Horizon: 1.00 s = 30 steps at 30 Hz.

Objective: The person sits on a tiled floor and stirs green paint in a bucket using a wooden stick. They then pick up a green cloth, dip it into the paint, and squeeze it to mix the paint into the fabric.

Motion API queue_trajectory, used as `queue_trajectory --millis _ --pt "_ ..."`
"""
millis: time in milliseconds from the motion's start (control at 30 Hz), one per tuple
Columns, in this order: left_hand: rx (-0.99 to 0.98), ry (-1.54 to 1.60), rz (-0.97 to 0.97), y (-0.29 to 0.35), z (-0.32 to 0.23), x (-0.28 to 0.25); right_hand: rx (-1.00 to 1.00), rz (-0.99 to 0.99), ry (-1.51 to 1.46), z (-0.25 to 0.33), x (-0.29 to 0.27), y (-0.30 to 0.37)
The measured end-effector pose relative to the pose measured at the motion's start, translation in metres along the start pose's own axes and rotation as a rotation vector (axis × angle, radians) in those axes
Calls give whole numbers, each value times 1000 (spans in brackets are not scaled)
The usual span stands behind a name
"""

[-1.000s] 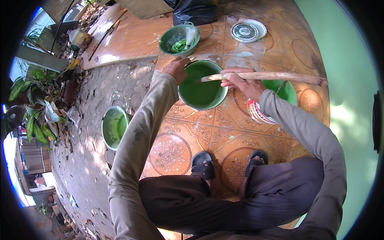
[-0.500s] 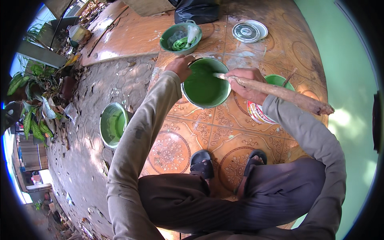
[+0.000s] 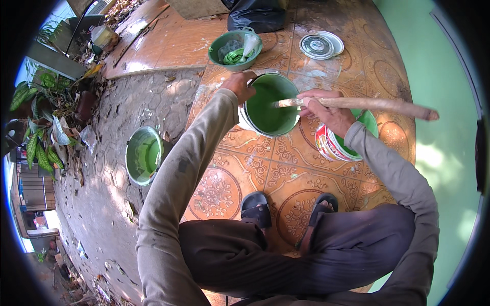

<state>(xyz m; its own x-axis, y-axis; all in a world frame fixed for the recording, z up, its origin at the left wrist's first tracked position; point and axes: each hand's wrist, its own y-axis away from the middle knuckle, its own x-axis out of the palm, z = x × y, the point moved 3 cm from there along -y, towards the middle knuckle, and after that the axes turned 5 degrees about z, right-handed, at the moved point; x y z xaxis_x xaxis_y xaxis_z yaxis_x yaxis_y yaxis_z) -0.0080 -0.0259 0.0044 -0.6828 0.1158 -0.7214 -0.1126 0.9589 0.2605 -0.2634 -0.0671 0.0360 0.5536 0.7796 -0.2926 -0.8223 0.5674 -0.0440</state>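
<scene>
A white bucket (image 3: 244,121) of green paint (image 3: 263,113) stands in front of me on the tiles, tipped slightly. My left hand (image 3: 240,86) grips its rim at the left side, fingers curled over the edge. In my right hand (image 3: 327,110) is a wooden stick (image 3: 380,104), held near the bucket's right rim. Its pale lower end dips into the paint, and the thicker end sticks out to the right. Just below my right hand is a second bucket (image 3: 325,144) with a red-and-white wall and green paint inside, partly hidden by my hand and sleeve.
A green pail (image 3: 133,153) with paint stands on the rough ground at left. Beyond the buckets are a green basin (image 3: 218,57) holding a plastic bag and green cloth-like stuff, round lids (image 3: 316,47) and a black bag (image 3: 255,18). A green wall (image 3: 434,66) rises at right.
The stick has swung so its outer end is farther up and slightly right. My right hand has moved slightly right. The bucket under my left hand has shifted and tipped a little rightward.
</scene>
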Motion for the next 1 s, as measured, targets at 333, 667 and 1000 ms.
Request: queue_trajectory --millis 333,667,1000 --pt "21 80 -31 11 -3 -3 195 36 -110 1 6 8" --pt "-8 97 5 9 5 -5 158 101 243 -12 -7 -4" --pt "-28 101 7 10 6 -6 109 40 129 -4 -1 -9"
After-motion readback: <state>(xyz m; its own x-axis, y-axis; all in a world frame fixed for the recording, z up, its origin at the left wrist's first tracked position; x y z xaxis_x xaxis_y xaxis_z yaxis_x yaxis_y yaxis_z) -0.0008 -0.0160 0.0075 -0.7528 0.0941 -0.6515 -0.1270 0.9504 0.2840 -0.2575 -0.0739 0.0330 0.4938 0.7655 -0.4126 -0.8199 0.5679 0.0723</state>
